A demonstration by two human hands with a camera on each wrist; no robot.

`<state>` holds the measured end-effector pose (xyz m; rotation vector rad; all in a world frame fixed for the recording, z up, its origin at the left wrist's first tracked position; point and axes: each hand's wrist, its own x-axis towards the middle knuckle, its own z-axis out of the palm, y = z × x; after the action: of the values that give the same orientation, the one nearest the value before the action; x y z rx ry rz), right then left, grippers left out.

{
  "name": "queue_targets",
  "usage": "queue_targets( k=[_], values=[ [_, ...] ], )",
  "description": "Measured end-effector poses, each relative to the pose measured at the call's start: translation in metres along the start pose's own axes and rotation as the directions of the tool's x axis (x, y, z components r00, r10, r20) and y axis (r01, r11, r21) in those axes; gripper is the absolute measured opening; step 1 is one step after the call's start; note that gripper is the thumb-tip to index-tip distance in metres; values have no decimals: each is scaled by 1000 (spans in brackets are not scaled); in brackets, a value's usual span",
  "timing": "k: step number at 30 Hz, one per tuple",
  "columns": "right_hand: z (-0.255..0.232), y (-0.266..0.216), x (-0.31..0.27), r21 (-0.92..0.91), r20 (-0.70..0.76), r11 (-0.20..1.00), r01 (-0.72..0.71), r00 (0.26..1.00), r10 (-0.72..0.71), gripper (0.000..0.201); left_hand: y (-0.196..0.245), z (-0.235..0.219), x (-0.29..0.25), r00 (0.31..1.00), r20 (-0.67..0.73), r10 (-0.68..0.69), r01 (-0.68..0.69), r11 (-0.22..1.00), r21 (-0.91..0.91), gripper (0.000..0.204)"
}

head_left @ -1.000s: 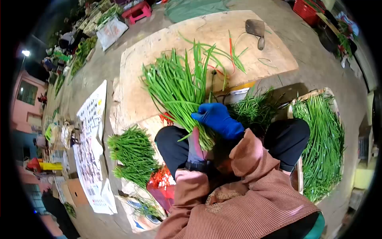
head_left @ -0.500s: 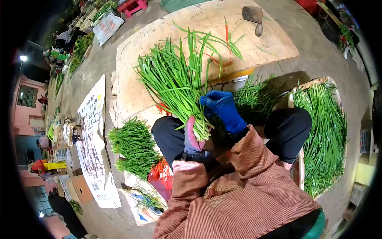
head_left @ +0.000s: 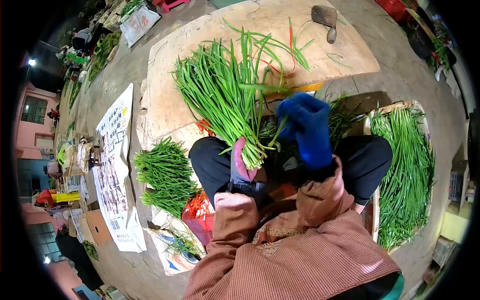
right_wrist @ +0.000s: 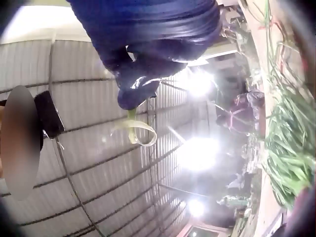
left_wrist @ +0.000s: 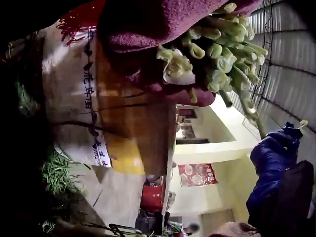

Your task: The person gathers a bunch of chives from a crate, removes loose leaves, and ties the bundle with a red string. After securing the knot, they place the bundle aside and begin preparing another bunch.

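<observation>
Centrally, green bunch (head_left: pixel 220 95): long stalks fanned out over the near side of a wooden board (head_left: pixel 165 70), leafy tips pointing away from you, pale cut ends toward your lap.
Left hand (head_left: pixel 241 161): yours, in a pinkish-purple glove, its fingers wrapped around the bunch close to the cut ends, thumb along the near side.
Right hand (head_left: pixel 306 127): yours, in a blue glove, blurred, raised just to the right of the bunch; its fingers are curled in and pinch a thin strand (right_wrist: pixel 132 132), whose pale looped end sticks out in the right-wrist view.
Board's far half: red strands (head_left: pixel 291 40) among loose green pieces, and a cleaver (head_left: pixel 324 16) at the far right, handle toward you.
Knees: dark trousers (head_left: pixel 212 157), one leg on each side of your hands.
Left of your knees: smaller green bundles (head_left: pixel 165 162), with red strips (head_left: pixel 197 205) nearer you; farther left, a large printed sheet (head_left: pixel 112 170).
Right of your knees: a pale-rimmed crate (head_left: pixel 375 212) filled with long green stalks (head_left: pixel 405 170).
</observation>
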<state>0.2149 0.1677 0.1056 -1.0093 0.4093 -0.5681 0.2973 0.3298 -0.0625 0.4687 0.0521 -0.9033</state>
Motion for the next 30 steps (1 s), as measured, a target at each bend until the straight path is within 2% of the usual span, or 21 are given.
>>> queue_targets(
  k=[1,3,4,5,6,7,8,10,11,12,14,15,17,20,22,23,24,25,28,29,30],
  values=[
    [-7,-7,1,-1,0,1000,-4,1000,4,10,0,0,-1,1000,-4,-6,6,1000,-12,29],
    [-28,-19,7,-86,-138,969,233,960,-243,18,1,3,-2,1000,10,-4,4,1000,-24,31],
    [-41,-19,9,-88,-140,968,235,959,-246,18,1,5,-3,1000,13,-7,7,1000,-25,31],
    [-58,-12,11,-352,-103,929,111,982,-157,22,0,7,-3,1000,1,2,-2,1000,-13,32],
    [-71,-1,15,-591,-88,806,-6,994,-58,27,0,8,-3,1000,-12,16,-16,1000,-2,33],
    [-83,20,16,-826,-11,561,-48,998,69,34,-1,5,-3,1000,11,22,-22,1000,21,34],
    [-79,32,8,-793,-48,580,-189,967,249,36,-2,5,-3,1000,10,19,-20,1000,17,34],
    [-58,58,-13,-686,69,710,-160,957,282,35,-3,8,-3,998,-57,23,-18,996,85,34],
    [-48,72,-18,-625,149,770,-128,949,279,35,-2,13,-4,1000,-23,20,-17,996,92,33],
    [-38,79,-18,-620,149,774,-130,949,279,35,-5,20,-2,975,-219,28,-25,1000,15,33],
    [-24,88,-16,-831,272,532,162,953,135,27,-5,26,-3,960,-277,48,-41,999,29,33],
    [-25,94,-11,-816,232,561,139,968,97,33,-4,22,-2,960,-275,49,-42,999,29,33],
    [-32,106,-4,-800,240,584,140,966,96,32,-4,11,0,997,-72,-16,17,1000,7,34],
    [-33,102,-7,-793,263,582,180,963,61,23,-1,10,-2,999,-33,21,-19,998,60,32],
    [-26,88,-10,-697,177,715,-60,951,253,29,-2,3,0,1000,-16,25,-24,999,47,34],
    [-25,91,-11,-697,177,714,-61,951,254,29,-3,-6,2,999,-18,-29,29,1000,-6,37],
    [-25,94,-10,-779,216,625,56,959,184,29,-3,-5,4,996,-15,-84,83,995,-59,40],
    [-24,96,-9,-840,265,516,171,957,115,28,-5,-4,1,1000,7,-12,12,1000,-25,40],
    [-27,102,-5,-831,228,540,133,967,113,30,-5,1,-2,997,26,70,-68,995,-77,41],
    [-30,105,-3,-832,227,539,131,967,115,30,-6,3,-6,947,255,197,-221,973,70,42],
    [-33,107,-1,-805,227,580,125,968,107,27,-6,2,-7,947,253,197,-221,973,70,42]
  ],
)
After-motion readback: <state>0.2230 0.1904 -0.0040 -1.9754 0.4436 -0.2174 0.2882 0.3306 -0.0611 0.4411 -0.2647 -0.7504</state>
